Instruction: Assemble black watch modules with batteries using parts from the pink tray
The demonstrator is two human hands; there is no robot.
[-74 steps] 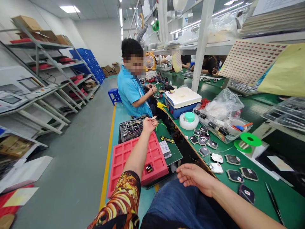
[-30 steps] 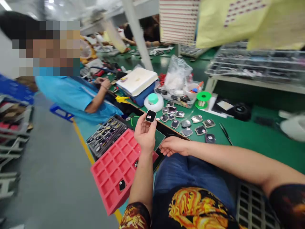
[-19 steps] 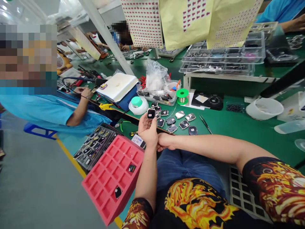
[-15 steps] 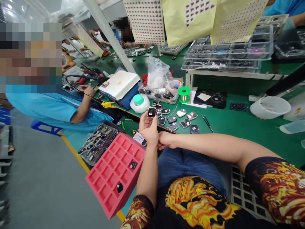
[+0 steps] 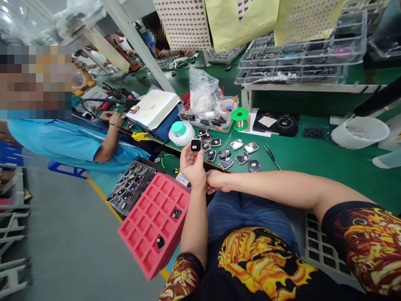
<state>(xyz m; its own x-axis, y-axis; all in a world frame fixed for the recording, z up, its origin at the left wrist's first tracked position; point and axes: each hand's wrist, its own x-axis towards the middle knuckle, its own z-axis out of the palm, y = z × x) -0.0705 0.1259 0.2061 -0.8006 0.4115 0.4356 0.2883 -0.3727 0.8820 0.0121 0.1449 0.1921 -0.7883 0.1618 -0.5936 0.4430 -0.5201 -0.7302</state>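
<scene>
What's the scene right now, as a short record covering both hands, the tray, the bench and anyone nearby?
Left hand: holds a strapless watch, dark face visible
Right hand: beside the left wrist, fingers curled; contents hidden, contact unclear
Pink tray: two dark pieces seen in its pockets
Green bench: loose watches, tweezers, green spool
Nearby: co-worker in blue at the left, hands at the bench

At the centre of the frame we see the left hand (image 5: 193, 168) holding a black-screened watch case (image 5: 196, 145), the right hand (image 5: 216, 180) beside its wrist, a pink foam tray (image 5: 167, 226) lower left, and loose watch cases (image 5: 242, 157) right of centre.
</scene>
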